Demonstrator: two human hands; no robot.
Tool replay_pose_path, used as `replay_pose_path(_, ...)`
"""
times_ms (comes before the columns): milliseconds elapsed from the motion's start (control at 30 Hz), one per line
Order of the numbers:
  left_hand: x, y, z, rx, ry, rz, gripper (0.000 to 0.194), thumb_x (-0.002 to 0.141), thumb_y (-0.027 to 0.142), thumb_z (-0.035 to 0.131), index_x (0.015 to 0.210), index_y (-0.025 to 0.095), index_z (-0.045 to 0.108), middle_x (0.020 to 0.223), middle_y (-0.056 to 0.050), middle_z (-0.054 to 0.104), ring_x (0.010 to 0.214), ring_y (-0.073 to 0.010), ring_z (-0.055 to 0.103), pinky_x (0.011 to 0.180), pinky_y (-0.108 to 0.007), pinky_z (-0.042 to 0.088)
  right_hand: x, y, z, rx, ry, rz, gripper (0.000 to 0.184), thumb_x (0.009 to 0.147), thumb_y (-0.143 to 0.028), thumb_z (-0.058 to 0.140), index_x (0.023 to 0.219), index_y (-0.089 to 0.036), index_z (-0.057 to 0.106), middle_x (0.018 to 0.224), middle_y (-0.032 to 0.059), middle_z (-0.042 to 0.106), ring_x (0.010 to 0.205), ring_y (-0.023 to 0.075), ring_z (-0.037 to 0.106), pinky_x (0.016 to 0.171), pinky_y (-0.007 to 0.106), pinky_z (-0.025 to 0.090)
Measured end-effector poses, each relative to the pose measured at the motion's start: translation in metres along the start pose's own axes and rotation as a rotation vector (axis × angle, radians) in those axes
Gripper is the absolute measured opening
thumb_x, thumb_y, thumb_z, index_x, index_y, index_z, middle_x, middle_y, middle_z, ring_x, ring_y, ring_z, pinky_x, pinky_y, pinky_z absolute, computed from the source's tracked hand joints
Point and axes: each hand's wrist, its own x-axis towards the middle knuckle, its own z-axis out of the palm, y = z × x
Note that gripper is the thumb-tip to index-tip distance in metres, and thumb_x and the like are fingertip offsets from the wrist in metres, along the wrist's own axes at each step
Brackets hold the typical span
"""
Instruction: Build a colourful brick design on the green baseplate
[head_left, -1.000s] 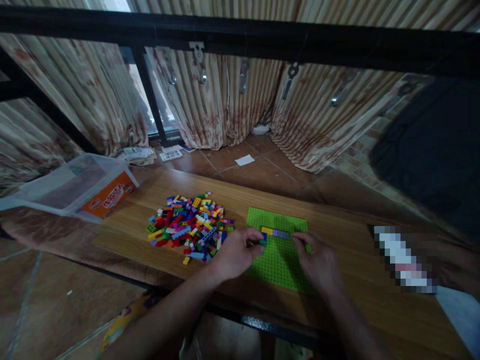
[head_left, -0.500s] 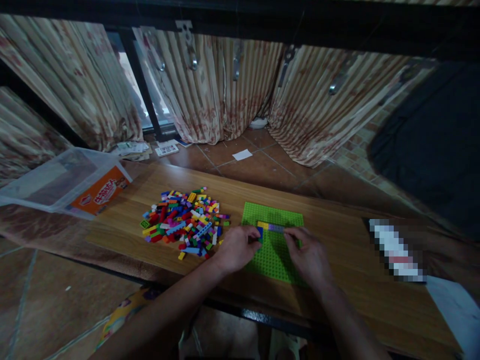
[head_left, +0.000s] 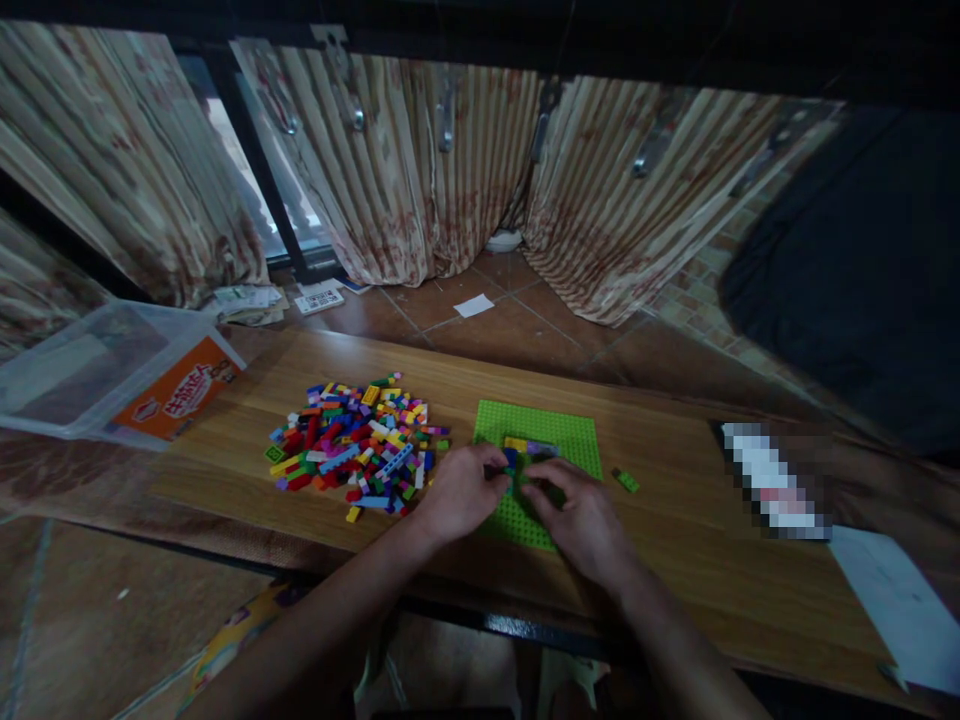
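Observation:
On the green baseplate [head_left: 555, 416], a yellow brick [head_left: 514, 443] and a grey-purple brick [head_left: 541, 449] lie in a row near the far side. A blue brick [head_left: 511, 457] sits just below the yellow one. My left hand [head_left: 466, 492] is closed at the plate's left part, its fingertips beside the blue brick; what they pinch is hidden. Over the middle of the plate, my right hand [head_left: 576, 508] has thumb and forefinger drawn together close to the left fingertips. Anything between them is too small to make out.
A heap of mixed toy bricks [head_left: 360, 440] lies left of the plate. A small green brick [head_left: 627, 481] rests on the wooden table [head_left: 675, 540] to the right. Farther left stands a clear plastic bin [head_left: 97, 370]; a pixelated object [head_left: 776, 480] and white sheet [head_left: 900, 600] are at right.
My right hand has moved left from the grey-purple brick toward my left hand. The small green brick on the table, right of the plate, now shows. The view has shifted slightly.

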Motion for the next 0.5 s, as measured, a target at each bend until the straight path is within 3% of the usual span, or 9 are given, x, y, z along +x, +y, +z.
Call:
replay_pose_path(133,-0.001,0.002,-0.001,-0.007,-0.026,-0.001,0.016,0.075,0.019,0.059,0.087,0.018,0.07,0.085,-0.004,0.074,0.081,-0.0178,0.067,0.072,-0.027,0.05,-0.005,-0.007,0.006,-0.012,-0.064,0.02,0.016,0.082,-0.032,0.066,0.095,-0.024,0.066,0.091,0.0032,0.07,0.083,0.0196,0.065,0.077,0.035,0.051)
replay_pose_path(267,-0.002,0.005,0.0,-0.064,-0.069,-0.012,0.014,0.077,0.017,0.056,0.081,0.017,0.069,0.079,-0.003,0.071,0.076,-0.017,0.066,0.069,-0.026,0.049,-0.007,-0.01,0.012,-0.065,-0.037,0.044,0.017,0.078,-0.029,0.071,0.092,-0.023,0.064,0.087,0.0018,0.069,0.081,0.02,0.064,0.075,0.034,0.049)
replay_pose_path(500,-0.002,0.004,0.003,-0.058,-0.087,-0.028,0.017,0.078,0.011,0.051,0.077,0.018,0.067,0.076,-0.002,0.071,0.076,-0.016,0.066,0.069,-0.024,0.049,-0.008,-0.007,0.015,-0.019,-0.046,0.065,0.008,0.082,-0.021,0.064,0.089,-0.023,0.065,0.089,0.0021,0.07,0.081,0.0193,0.064,0.076,0.034,0.048)
